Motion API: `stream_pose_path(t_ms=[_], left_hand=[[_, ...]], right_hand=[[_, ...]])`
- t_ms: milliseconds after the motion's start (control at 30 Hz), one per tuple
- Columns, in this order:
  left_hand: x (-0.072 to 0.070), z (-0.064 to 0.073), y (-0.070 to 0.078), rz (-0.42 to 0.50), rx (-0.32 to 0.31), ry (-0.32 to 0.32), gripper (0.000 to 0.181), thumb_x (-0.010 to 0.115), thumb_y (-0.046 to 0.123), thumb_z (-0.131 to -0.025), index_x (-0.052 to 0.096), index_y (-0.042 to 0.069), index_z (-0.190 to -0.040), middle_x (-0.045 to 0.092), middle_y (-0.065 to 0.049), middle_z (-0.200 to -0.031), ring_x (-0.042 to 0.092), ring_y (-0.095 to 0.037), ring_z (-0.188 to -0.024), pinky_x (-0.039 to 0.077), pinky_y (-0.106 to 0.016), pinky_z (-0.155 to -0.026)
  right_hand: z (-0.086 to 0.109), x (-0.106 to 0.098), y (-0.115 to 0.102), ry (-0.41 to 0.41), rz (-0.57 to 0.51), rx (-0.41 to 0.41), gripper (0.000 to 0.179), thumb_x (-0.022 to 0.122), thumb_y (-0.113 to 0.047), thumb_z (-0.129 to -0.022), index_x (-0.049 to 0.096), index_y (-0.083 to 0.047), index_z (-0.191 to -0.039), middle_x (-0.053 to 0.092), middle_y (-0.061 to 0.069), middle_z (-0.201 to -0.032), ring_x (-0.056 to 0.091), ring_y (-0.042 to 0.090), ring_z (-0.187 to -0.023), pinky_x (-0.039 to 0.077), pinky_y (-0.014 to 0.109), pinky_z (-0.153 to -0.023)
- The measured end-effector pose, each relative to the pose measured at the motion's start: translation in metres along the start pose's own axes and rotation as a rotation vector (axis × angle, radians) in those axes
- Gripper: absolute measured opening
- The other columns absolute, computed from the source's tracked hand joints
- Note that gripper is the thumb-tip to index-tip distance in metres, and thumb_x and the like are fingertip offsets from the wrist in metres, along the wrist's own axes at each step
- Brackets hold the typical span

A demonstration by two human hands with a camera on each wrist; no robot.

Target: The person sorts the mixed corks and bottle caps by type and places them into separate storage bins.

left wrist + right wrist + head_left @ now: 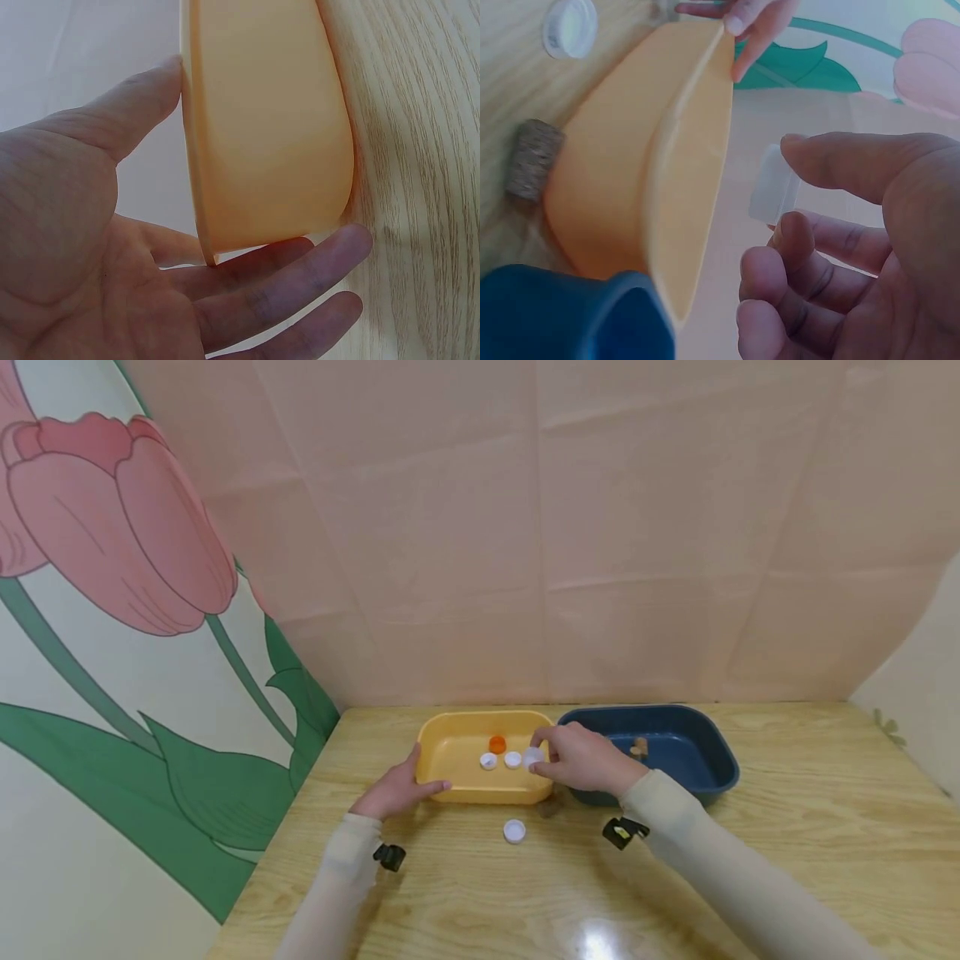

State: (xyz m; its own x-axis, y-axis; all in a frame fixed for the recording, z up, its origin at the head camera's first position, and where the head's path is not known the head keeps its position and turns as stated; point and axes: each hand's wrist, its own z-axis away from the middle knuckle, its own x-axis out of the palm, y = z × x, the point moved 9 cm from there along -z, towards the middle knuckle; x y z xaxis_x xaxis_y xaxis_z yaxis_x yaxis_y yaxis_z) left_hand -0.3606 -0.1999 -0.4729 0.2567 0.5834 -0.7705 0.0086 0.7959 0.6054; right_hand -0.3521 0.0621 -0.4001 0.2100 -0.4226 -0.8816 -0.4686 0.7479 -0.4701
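My right hand (581, 756) pinches a translucent white bottle cap (772, 186) between thumb and fingertips, over the right end of the yellow plastic bin (442, 714). At the bin's left end, my left hand (401, 787) grips the corner, its thumb at the rim and its fingers along the outer wall, as the left wrist view shows. Inside the bin lie an orange bottle cap (497, 744) and two white bottle caps (513, 760). Another white cap (514, 832) lies on the table in front of the bin.
A dark blue bin (686, 760) stands right beside the yellow one, with small brown pieces (639, 747) in it. On the wooden table (465, 893), a cork (535, 161) lies against the yellow bin's front right side. Behind the bins hangs a pink cloth (540, 568).
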Motion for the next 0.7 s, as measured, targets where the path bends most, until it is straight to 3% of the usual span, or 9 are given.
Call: stream_pose_path(t_ms=[467, 700], left_hand=[[0.000, 0.000, 0.002, 0.009, 0.006, -0.008, 0.114, 0.066, 0.068, -0.084, 0.008, 0.007, -0.161, 0.034, -0.023, -0.158, 0.045, -0.037, -0.137, 0.036, -0.056, -0.111], [-0.002, 0.002, 0.002, -0.004, 0.001, -0.005, 0.113, 0.067, 0.065, -0.086, 0.008, 0.004, -0.161, 0.034, -0.025, -0.157, 0.043, -0.038, -0.138, 0.037, -0.054, -0.111]], right_hand=[[-0.038, -0.005, -0.017, -0.022, 0.007, -0.045, 0.028, 0.072, -0.024, -0.093, 0.068, -0.008, -0.116, 0.059, -0.001, -0.072, 0.050, 0.013, -0.057, 0.042, 0.027, -0.052], [-0.056, -0.003, -0.026, -0.037, 0.027, -0.091, 0.028, 0.071, -0.022, -0.093, 0.068, -0.006, -0.116, 0.066, 0.003, -0.097, 0.055, 0.014, -0.068, 0.048, 0.031, -0.065]])
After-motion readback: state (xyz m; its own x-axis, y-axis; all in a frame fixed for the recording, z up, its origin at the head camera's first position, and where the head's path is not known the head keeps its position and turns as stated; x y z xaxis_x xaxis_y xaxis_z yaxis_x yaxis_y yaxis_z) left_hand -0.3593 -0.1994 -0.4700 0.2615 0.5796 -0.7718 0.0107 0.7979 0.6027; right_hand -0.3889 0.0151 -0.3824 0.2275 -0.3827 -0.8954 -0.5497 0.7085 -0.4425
